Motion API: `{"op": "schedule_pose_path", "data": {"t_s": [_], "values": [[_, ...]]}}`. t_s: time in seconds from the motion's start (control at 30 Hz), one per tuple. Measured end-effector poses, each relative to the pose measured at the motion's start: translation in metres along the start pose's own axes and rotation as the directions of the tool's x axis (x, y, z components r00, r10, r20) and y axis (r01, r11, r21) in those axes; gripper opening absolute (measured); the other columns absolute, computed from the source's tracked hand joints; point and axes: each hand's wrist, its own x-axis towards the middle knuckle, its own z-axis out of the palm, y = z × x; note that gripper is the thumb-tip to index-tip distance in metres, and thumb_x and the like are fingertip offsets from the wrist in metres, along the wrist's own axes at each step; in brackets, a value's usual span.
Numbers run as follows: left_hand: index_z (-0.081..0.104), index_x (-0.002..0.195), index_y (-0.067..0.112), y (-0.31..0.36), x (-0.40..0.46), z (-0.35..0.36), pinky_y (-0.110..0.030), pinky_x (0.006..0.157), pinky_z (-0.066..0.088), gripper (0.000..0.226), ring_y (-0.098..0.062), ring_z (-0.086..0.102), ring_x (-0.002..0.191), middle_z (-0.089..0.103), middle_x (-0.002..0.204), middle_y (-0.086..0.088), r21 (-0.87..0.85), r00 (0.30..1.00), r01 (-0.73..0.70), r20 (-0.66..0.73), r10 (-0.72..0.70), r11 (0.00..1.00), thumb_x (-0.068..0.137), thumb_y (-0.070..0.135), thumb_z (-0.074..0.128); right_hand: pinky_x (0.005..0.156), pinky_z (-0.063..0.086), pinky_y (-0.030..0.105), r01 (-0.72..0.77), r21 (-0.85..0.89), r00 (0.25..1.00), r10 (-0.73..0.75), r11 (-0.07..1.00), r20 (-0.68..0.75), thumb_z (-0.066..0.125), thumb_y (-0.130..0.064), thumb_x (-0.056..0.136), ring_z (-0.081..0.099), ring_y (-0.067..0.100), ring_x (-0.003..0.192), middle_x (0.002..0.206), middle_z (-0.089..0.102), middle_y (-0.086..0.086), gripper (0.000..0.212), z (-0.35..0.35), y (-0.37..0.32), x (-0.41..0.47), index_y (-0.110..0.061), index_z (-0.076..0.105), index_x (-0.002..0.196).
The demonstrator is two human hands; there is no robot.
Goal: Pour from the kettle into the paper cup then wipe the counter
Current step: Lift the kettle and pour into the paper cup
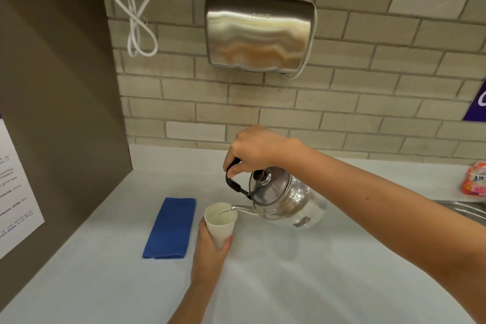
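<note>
Wall-mounted "AIKE" dryer (pixel 259 33) (brushed steel) above tilted kettle (pixel 284 198), paper cup (pixel 220 225).

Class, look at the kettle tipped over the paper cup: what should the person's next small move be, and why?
Probably tip the kettle slightly further. The right hand holds its handle, the spout sits over the rim of the paper cup held by the left hand, yet only a thin trickle shows.

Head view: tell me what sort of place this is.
Probably a shared pantry or washroom counter: a steel hand dryer hangs on a tiled wall, with a sink edge at the right.
</note>
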Motion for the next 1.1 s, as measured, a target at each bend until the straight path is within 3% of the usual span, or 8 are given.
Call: {"op": "schedule_pose_path", "data": {"t_s": [0.07, 0.33, 0.73, 1.1], "values": [[0.022, 0.138, 0.023, 0.0, 0.0, 0.0, -0.036, 0.099, 0.042, 0.083, -0.023, 0.046, 0.12, 0.046, 0.134, -0.003, 0.005, 1.0, 0.006, 0.003, -0.006, 1.0, 0.073, 0.03, 0.074, 0.046, 0.022, 0.022, 0.004, -0.007, 1.0, -0.004, 1.0, 0.003, 0.058, -0.046, 0.084, 0.037, 0.004, 0.053, 0.069, 0.063, -0.01, 0.025, -0.001, -0.001, 0.001, -0.033, 0.068, 0.103], [0.02, 0.138, 0.025, -0.001, 0.001, 0.0, -0.034, 0.096, 0.041, 0.085, -0.023, 0.045, 0.12, 0.044, 0.134, -0.003, 0.024, 1.0, 0.017, 0.004, -0.017, 1.0, 0.072, 0.031, 0.074, 0.047, 0.025, 0.021, -0.002, -0.039, 0.999, 0.004, 0.999, 0.037, 0.056, -0.046, 0.086, 0.046, 0.011, 0.067, 0.087, 0.072, -0.005, 0.026, -0.002, -0.001, 0.0, -0.032, 0.067, 0.106], [0.023, 0.138, 0.02, 0.002, -0.001, -0.001, -0.035, 0.098, 0.041, 0.082, -0.026, 0.046, 0.121, 0.045, 0.136, -0.007, 0.032, 1.0, -0.005, 0.002, 0.005, 0.999, 0.074, 0.028, 0.074, 0.06, 0.04, 0.027, -0.02, -0.05, 0.997, 0.023, 0.999, 0.071, 0.056, -0.044, 0.086, 0.06, 0.018, 0.083, 0.093, 0.073, -0.004, 0.026, -0.007, -0.002, -0.005, -0.031, 0.067, 0.106], [0.022, 0.138, 0.021, 0.004, -0.002, -0.001, -0.038, 0.099, 0.042, 0.084, -0.025, 0.046, 0.122, 0.045, 0.136, -0.006, 0.034, 1.0, 0.001, 0.003, -0.001, 0.999, 0.073, 0.029, 0.074, 0.053, 0.036, 0.024, -0.012, -0.079, 0.998, 0.017, 0.997, 0.065, 0.055, -0.044, 0.087, 0.05, 0.012, 0.071, 0.092, 0.073, -0.006, 0.026, -0.012, -0.003, -0.007, -0.031, 0.067, 0.106]]}}
